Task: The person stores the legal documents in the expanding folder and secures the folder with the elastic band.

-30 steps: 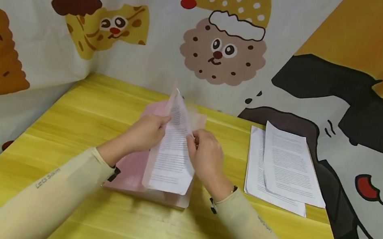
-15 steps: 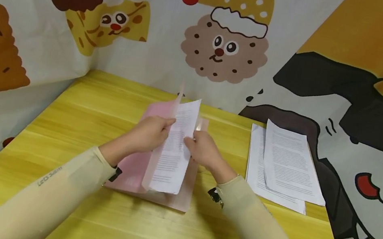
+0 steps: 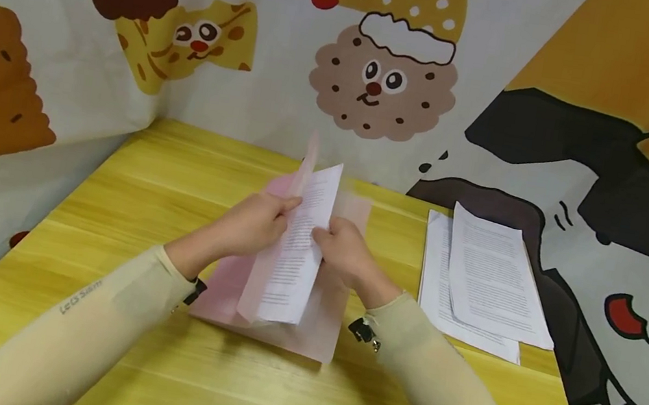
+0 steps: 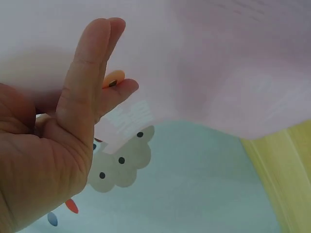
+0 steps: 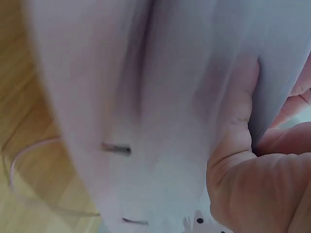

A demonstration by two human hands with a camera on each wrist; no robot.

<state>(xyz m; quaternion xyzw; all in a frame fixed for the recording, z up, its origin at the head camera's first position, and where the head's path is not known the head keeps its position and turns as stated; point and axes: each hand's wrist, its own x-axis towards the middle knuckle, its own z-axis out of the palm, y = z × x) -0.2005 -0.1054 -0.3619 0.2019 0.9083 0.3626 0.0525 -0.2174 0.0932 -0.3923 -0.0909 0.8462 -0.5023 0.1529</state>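
A pink folder point(image 3: 340, 301) lies opened on the table, its translucent pink flap point(image 3: 311, 152) standing up on the left. Printed paper sheets point(image 3: 295, 274) stand tilted between the flap and the right side of the folder. My left hand point(image 3: 256, 224) pinches the flap by its edge, thumb on the side facing the sheets. In the left wrist view the left hand point(image 4: 68, 111) is beside the pale pink flap point(image 4: 194, 73). My right hand point(image 3: 345, 250) pinches the sheets at their right edge. In the right wrist view its thumb point(image 5: 238, 107) lies against pale, blurred sheets.
Two overlapping piles of printed paper point(image 3: 495, 275) lie on the right of the yellow wood-grain table point(image 3: 131, 203). A cartoon-printed cloth point(image 3: 251, 102) hangs behind the table and down its sides. Two small dark marks point(image 5: 116, 148) show on the pale surface in the right wrist view.
The sheets, earlier spread and bent to the right, now stand narrower and steeper between the hands. The folder has slid slightly to the right. Both hands keep their grips.
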